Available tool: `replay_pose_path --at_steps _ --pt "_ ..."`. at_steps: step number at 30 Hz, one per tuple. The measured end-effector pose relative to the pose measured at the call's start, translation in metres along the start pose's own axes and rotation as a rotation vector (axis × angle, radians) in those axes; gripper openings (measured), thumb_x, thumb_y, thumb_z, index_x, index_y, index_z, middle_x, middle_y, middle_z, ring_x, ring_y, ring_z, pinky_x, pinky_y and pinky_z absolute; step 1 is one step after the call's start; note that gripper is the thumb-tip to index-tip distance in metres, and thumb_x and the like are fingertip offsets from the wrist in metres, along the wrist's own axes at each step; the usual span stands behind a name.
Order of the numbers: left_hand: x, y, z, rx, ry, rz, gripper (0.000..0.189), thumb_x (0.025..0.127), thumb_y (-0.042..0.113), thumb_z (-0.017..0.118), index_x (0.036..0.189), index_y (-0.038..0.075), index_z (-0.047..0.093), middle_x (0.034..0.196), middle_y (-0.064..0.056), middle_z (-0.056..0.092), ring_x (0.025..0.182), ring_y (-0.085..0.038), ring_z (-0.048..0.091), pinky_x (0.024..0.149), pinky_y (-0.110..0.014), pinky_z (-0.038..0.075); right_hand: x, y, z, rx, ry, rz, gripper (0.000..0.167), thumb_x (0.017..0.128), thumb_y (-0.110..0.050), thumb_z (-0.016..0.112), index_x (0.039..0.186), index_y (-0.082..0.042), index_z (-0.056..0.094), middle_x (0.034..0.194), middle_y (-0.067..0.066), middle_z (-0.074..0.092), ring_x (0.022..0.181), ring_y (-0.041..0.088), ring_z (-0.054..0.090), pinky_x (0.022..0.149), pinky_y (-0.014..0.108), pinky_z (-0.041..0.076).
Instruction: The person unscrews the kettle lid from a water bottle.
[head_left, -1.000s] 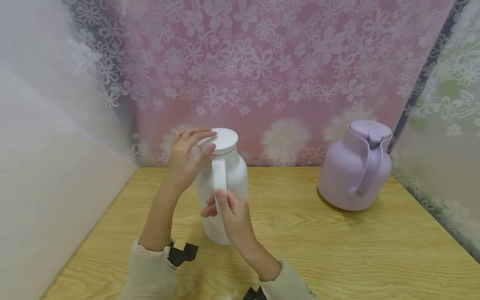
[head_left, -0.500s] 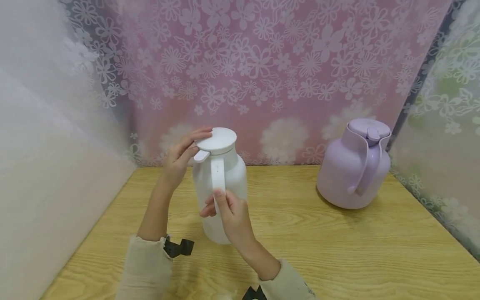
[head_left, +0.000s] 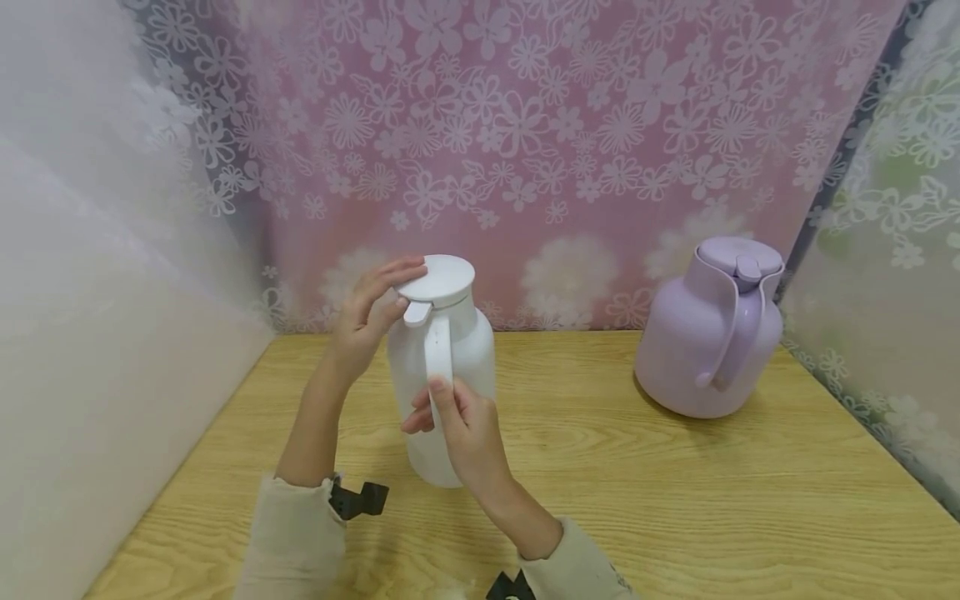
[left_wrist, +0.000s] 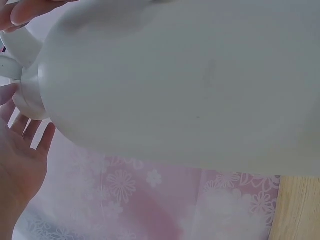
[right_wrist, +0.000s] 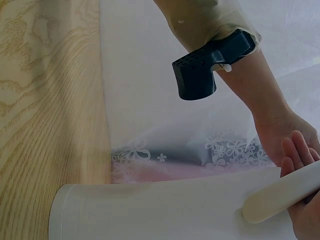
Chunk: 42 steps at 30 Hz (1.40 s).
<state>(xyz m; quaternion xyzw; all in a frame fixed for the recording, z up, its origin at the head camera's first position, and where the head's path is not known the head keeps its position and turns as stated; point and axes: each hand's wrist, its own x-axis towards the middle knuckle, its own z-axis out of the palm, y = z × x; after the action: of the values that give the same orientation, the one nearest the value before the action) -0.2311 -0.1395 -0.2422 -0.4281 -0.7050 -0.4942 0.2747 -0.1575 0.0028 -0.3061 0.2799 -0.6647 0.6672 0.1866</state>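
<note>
A white thermos jug stands upright on the table, its handle toward me. My left hand holds the round white lid from the left, fingers over its rim and thumb beside the lid's tab. That tab points toward me, just left of the handle. Lower down, my right hand grips the handle, thumb along its near face. In the left wrist view, the jug's body fills most of the picture. The right wrist view shows the handle's lower end beside the body.
A lilac thermos jug with its lid on stands at the right, its handle facing me. The wood-grain table ends at a pink flowered curtain behind. Pale sheeting borders the left side.
My left hand drew back left, uncovering the lid's tab left of the handle. Since then the tab has swung right, closer to the handle, as the lid turned. My right hand stayed put.
</note>
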Motion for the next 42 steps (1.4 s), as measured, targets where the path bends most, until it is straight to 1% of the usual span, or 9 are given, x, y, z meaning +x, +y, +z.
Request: replay_pose_path --at_steps 6,13,15,19,26,30,34,38,42 --pt "-0.002 0.002 0.003 0.117 0.042 0.005 0.029 0.084 -0.011 0.052 0.113 -0.011 0.056 0.123 -0.025 0.049 0.117 -0.033 0.036 0.097 -0.043 0.026 0.000 0.000 0.000 0.003 0.002 -0.007 0.028 0.098 0.000 0.038 0.080 0.007 0.057 0.065 0.017 0.064 0.061 0.030 0.063 0.057 0.035 0.051" --pt "-0.005 -0.025 0.005 0.230 0.099 0.049 0.033 0.081 -0.004 0.066 0.113 0.002 0.063 0.123 -0.009 0.055 0.108 -0.026 0.039 0.089 -0.039 0.031 0.000 -0.001 0.000 0.011 0.003 -0.005 0.028 0.098 0.000 0.038 0.080 0.007 0.057 0.065 0.017 0.064 0.061 0.031 0.063 0.057 0.036 0.051" --pt "-0.005 -0.027 0.005 0.262 0.113 0.056 0.034 0.080 0.000 0.069 0.113 0.006 0.065 0.122 -0.005 0.055 0.106 -0.023 0.040 0.087 -0.038 0.032 0.000 -0.001 0.000 0.014 0.004 -0.005 0.027 0.098 0.000 0.038 0.080 0.007 0.057 0.065 0.017 0.064 0.061 0.031 0.063 0.057 0.036 0.051" --pt "-0.004 -0.026 0.007 0.318 0.152 0.086 0.034 0.077 0.004 0.074 0.109 0.009 0.067 0.117 -0.002 0.058 0.100 -0.022 0.041 0.084 -0.036 0.033 0.000 0.000 0.000 0.014 0.003 -0.006 0.028 0.098 0.000 0.038 0.080 0.007 0.057 0.065 0.017 0.064 0.061 0.031 0.063 0.057 0.036 0.051" --pt "0.003 -0.021 0.013 0.370 0.203 0.122 0.033 0.069 0.008 0.081 0.101 0.009 0.071 0.106 -0.006 0.059 0.094 -0.025 0.042 0.080 -0.035 0.032 0.000 -0.001 0.000 0.010 -0.003 0.000 0.028 0.098 0.000 0.037 0.080 0.007 0.057 0.065 0.017 0.064 0.062 0.030 0.064 0.058 0.035 0.052" --pt "0.007 -0.019 0.015 0.391 0.209 0.123 0.032 0.067 0.012 0.083 0.097 0.009 0.071 0.097 -0.006 0.056 0.094 -0.026 0.041 0.079 -0.035 0.032 0.000 -0.002 0.000 0.012 -0.007 -0.001 0.028 0.098 0.000 0.037 0.081 0.007 0.057 0.065 0.017 0.064 0.062 0.030 0.064 0.058 0.036 0.052" --pt "0.009 -0.016 0.017 0.421 0.224 0.100 0.032 0.065 0.016 0.084 0.094 0.011 0.072 0.089 -0.005 0.052 0.092 -0.025 0.040 0.076 -0.034 0.032 0.000 -0.002 0.000 0.021 -0.013 0.007 0.029 0.099 -0.001 0.037 0.081 0.008 0.057 0.065 0.018 0.064 0.063 0.031 0.064 0.059 0.037 0.052" --pt "0.012 -0.013 0.019 0.485 0.220 0.091 0.031 0.065 0.021 0.085 0.092 0.011 0.072 0.082 -0.005 0.048 0.088 -0.025 0.039 0.071 -0.034 0.032 0.000 -0.001 0.000 0.029 -0.015 0.016 0.029 0.099 -0.002 0.036 0.081 0.008 0.057 0.066 0.018 0.064 0.063 0.031 0.064 0.059 0.038 0.052" --pt "0.017 -0.010 0.021 0.567 0.192 0.085 0.033 0.064 0.028 0.085 0.089 0.010 0.071 0.079 -0.005 0.045 0.081 -0.024 0.039 0.067 -0.033 0.032 0.000 -0.001 0.000 0.027 -0.012 0.020 0.029 0.099 -0.002 0.037 0.081 0.008 0.057 0.065 0.018 0.064 0.063 0.030 0.064 0.060 0.038 0.052"
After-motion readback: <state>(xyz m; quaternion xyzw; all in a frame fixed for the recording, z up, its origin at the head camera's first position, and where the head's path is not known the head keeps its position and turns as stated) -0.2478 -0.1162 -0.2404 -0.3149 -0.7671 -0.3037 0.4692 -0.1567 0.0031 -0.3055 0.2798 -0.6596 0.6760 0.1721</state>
